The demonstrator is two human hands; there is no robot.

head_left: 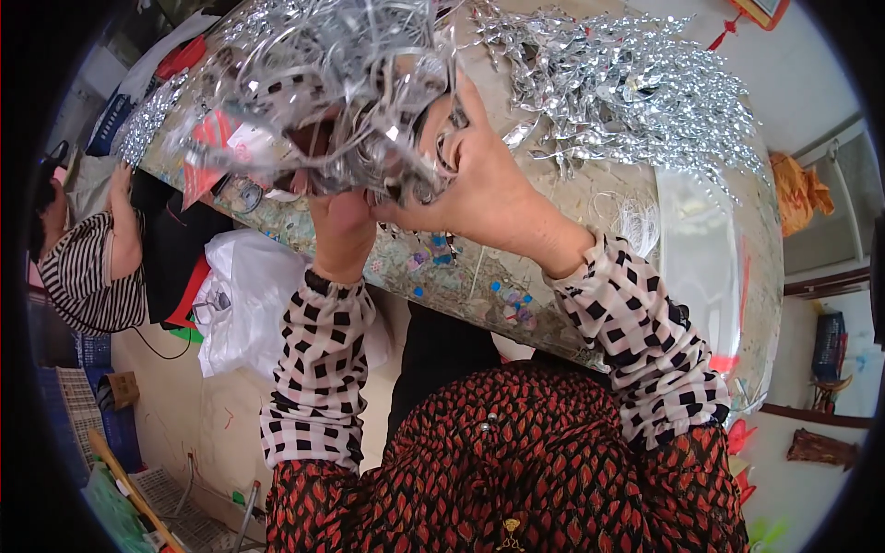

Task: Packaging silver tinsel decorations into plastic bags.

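Observation:
A large tangled bundle of shiny silver foil strips [323, 88] is lifted above the table, partly blurred. My left hand [344, 230] grips it from below, its fingers mostly hidden behind the strips. On the bundle's right side, my right hand [489, 180] is wrapped round it, with the thumb toward the left hand. Farther right on the table lies a wide spread of twisted silver foil strands [627, 92].
On the worn table [581, 198] are a white string coil [636, 221], small blue pieces [513, 300] and a clear plastic sheet [696, 249]. A red-and-white packet [214, 152] lies left. Below the edge hangs a white plastic bag [244, 309]. A person in stripes [97, 272] works at far left.

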